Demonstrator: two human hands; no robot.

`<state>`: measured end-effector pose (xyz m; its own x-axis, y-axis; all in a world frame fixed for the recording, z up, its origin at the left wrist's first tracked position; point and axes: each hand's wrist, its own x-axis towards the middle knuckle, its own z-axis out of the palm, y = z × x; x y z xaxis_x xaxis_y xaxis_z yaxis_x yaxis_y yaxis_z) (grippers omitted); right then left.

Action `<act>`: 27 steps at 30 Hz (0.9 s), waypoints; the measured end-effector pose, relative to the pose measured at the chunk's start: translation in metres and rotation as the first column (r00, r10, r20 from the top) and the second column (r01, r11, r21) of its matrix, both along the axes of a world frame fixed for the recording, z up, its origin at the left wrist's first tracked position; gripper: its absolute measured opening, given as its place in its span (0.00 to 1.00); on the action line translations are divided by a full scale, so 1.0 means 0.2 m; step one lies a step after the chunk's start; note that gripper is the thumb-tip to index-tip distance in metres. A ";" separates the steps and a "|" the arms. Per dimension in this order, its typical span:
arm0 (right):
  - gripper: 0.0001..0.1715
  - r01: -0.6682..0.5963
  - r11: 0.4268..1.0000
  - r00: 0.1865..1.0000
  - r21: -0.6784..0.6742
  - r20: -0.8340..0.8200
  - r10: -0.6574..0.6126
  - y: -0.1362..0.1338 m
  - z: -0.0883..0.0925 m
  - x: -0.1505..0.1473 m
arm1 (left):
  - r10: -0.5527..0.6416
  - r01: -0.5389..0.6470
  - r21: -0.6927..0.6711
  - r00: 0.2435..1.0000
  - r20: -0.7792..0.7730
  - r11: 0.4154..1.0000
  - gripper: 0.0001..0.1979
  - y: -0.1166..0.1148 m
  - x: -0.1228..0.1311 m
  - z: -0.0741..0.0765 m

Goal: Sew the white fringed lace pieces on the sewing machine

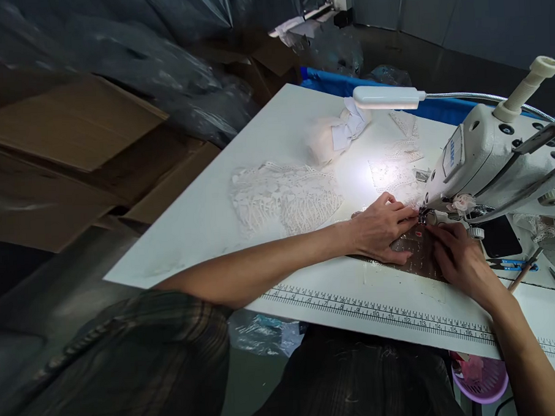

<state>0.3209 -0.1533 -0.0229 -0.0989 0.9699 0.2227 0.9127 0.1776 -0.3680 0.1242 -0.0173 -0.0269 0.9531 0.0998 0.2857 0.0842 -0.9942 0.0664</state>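
Observation:
My left hand (383, 229) lies on the sewing machine's brown bed plate (415, 252), its fingers stretched toward the presser foot (422, 215) and its thumb apart. White lace (390, 171) spreads on the table just beyond these fingers. On the other side of the foot is my right hand (461, 258), its fingertips drawn together close to the needle area. Whatever is between them is too small to make out. The white sewing machine (481, 144) stands over both hands, with a fabric rosette (463, 204) on its front.
White lace pieces (288, 195) and a pale fabric bundle (336, 135) lie left of the machine, under a lamp (387, 98). Blue-handled snips (514, 264) and a dark phone-like slab (500, 236) are at right. A ruler strip (376, 308) lines the front edge; cardboard boxes (66, 125) stand left.

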 end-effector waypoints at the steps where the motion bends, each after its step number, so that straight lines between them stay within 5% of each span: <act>1: 0.24 0.008 1.000 0.998 -0.027 -0.063 -0.010 0.00 0.02 0.02 | 0.000 0.000 -0.002 1.000 0.000 1.000 0.30 0.00 0.00 0.00; 7: 0.29 0.099 0.974 0.944 -0.205 -0.291 -0.157 0.03 0.08 0.09 | 0.018 -0.018 0.004 1.000 0.000 1.000 0.33 0.01 0.00 0.00; 13: 0.35 0.277 0.953 0.905 -0.127 -0.298 -0.303 0.07 0.01 0.07 | 0.007 -0.007 -0.022 1.000 -0.003 1.000 0.31 0.01 0.00 0.00; 22: 0.28 0.286 0.957 0.919 -0.048 -0.268 -0.289 0.03 -0.09 0.05 | 0.086 -0.082 -0.091 0.995 0.048 0.992 0.37 0.00 0.00 -0.04; 27: 0.21 0.238 0.971 0.946 0.007 -0.230 -0.230 0.04 -0.12 0.07 | 0.066 -0.050 -0.210 0.995 0.072 0.976 0.49 0.01 0.00 -0.04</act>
<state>0.3340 -0.1453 -0.0466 0.1866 0.9510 0.2464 0.8237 -0.0148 -0.5669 0.1236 -0.0157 -0.0346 0.9197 0.2189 0.3258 0.1274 -0.9516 0.2796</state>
